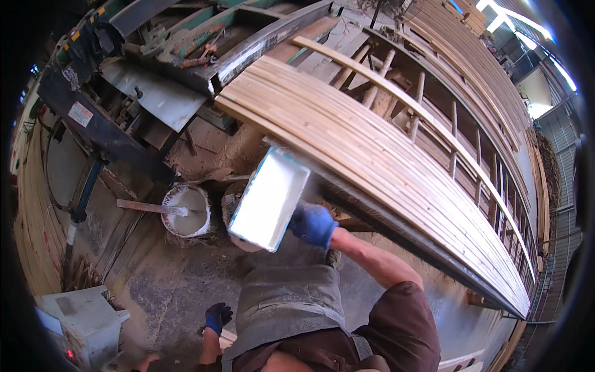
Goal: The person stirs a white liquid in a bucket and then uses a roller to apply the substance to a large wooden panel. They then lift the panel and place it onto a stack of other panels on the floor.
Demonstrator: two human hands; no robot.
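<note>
Up and to the right of the white tray (289, 162), got a huge spread of pale wooden planks (372, 149), laid lengthwise side by side. Past those, same direction from the tray but farther off, a long rack (419, 99) with a bunch of cross-rungs. Up-left of the tray, a chunky dark machine (111, 136) with a pale sticker on its side. Between tray and wearer, a dusty grey apron (288, 297) over a dark brown top. Down-left, well apart from the tray, a grey boxy cabinet (80, 307) with a little red light.

As for the tray: rectangular, teal edging, super bright white inside, honestly too blown out to tell how full. Set at an angle above something brownish and mostly hidden. Near the tray on its left, a round bucket (202, 229), crusty white rim, pale stuff inside.

Now the hands, both in blue gloves. Right hand (313, 224) right up against the tray's right side, fingers curled but mostly hidden, so can't tell if actually gripping. Left hand (218, 317) well down and left of the tray, hanging loose, fingers partly spread, looking bare of any load. Smallest, left of the tray: a flat stick (145, 206) across the bucket's rim, white-coated end inside, other end pointing away from the tray.
</note>
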